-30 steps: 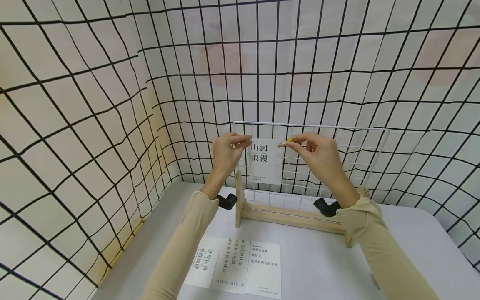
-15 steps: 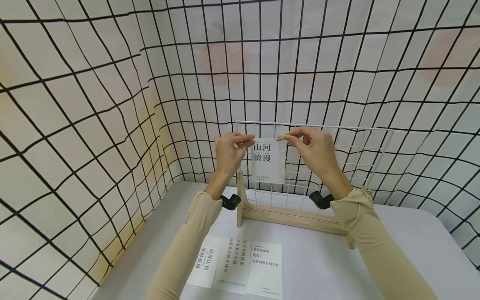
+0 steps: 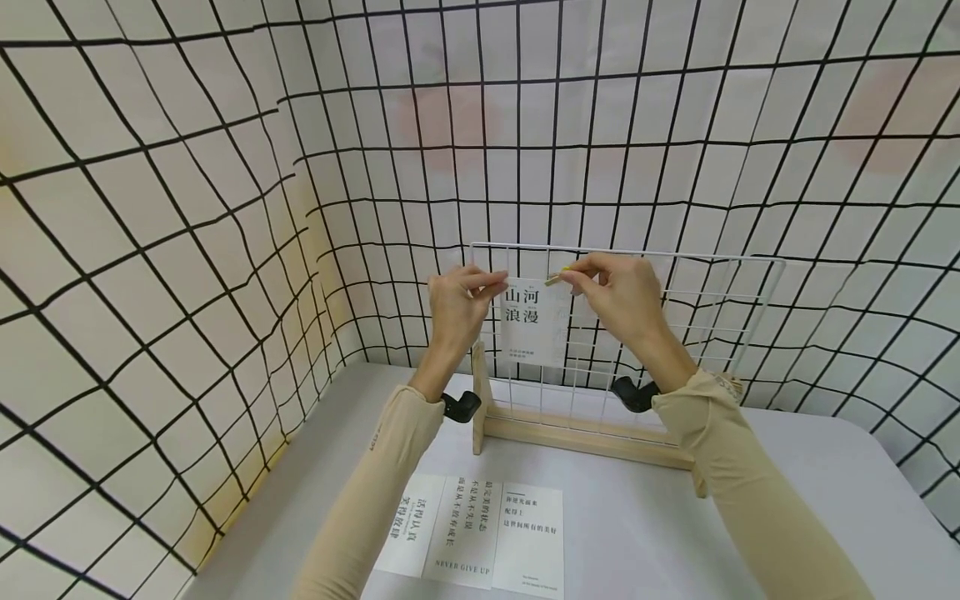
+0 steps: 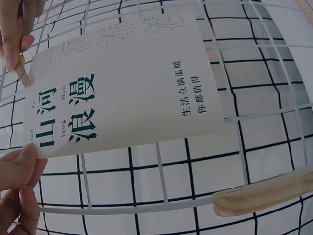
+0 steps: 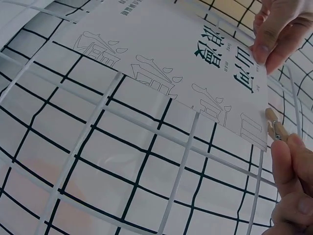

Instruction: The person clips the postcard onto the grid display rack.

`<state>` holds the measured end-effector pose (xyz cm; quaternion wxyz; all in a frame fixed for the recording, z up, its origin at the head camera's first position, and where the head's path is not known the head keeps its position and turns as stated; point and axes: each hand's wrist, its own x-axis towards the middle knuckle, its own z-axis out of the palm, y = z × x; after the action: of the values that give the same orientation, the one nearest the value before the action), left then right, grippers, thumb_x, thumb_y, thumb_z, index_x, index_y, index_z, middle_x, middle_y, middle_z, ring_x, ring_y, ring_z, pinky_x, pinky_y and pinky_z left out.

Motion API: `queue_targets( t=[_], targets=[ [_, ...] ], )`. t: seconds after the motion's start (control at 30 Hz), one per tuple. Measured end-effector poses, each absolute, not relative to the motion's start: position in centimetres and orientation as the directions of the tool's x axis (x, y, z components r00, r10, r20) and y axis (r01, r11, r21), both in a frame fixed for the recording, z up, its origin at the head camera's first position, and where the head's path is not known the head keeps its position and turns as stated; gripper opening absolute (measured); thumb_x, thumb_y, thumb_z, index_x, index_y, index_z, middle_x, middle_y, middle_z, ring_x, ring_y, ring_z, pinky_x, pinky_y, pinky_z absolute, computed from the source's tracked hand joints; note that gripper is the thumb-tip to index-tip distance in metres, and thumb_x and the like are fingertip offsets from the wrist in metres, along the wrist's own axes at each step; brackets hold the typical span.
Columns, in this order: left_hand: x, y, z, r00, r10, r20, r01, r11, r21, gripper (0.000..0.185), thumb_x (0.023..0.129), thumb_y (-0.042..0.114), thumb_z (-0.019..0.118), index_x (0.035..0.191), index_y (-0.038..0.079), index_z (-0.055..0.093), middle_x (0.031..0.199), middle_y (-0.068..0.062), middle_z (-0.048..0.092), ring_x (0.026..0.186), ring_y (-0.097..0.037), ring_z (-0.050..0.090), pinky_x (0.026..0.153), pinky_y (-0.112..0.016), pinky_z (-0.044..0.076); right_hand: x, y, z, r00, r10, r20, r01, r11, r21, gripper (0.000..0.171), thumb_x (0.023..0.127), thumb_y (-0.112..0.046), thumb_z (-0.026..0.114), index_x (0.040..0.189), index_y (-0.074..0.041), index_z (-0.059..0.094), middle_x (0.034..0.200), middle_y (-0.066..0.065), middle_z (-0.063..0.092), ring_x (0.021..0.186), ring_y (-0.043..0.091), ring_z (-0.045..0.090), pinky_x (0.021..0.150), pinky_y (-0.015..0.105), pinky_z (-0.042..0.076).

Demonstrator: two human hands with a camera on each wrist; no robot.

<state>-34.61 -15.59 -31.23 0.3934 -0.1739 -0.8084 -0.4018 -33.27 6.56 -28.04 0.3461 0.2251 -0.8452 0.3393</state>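
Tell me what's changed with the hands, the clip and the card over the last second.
The right hand has carried the small wooden clip leftward, up to the card's top right corner. The left hand still pinches the card's top left corner against the white wire rack. The three cards on the table have not moved.

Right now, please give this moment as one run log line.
left hand: holds card | right hand: pinches clip at card top | card against white grid
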Motion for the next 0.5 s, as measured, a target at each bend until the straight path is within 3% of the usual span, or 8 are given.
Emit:
queue_targets(
  t=[0.23,0.5],
  targets=[
    [-34.76,-15.45,-31.34,-0.616,-0.046,0.787,0.598,0.623,0.504,0.014,0.084,0.014,0.083,0.096,0.007,0.083,0.085,-0.01,0.079,0.069,-0.027,0.059,0.096,-0.046,0.031,-33.29,6.32,-27.89,-0.693,-0.14,0.707,-0.584,0.685,-0.436,0.013,0.094,-0.02,0.077,0.095,-0.008,0.081,0.072,0.008,0.077,0.056,0.014,0.046,0.045,0.023,0.024],
    [-34.86,-15.44,-31.48,-0.607,-0.058,0.793,0.602,0.618,0.506,0.013,0.084,0.013,0.084,0.095,0.006,0.083,0.085,-0.01,0.079,0.069,-0.027,0.059,0.098,-0.048,0.032,-33.45,6.05,-27.88,-0.701,-0.137,0.7,-0.581,0.677,-0.451,0.012,0.094,-0.022,0.078,0.093,-0.01,0.083,0.067,0.005,0.076,0.058,0.013,0.05,0.043,0.021,0.024]
  ],
)
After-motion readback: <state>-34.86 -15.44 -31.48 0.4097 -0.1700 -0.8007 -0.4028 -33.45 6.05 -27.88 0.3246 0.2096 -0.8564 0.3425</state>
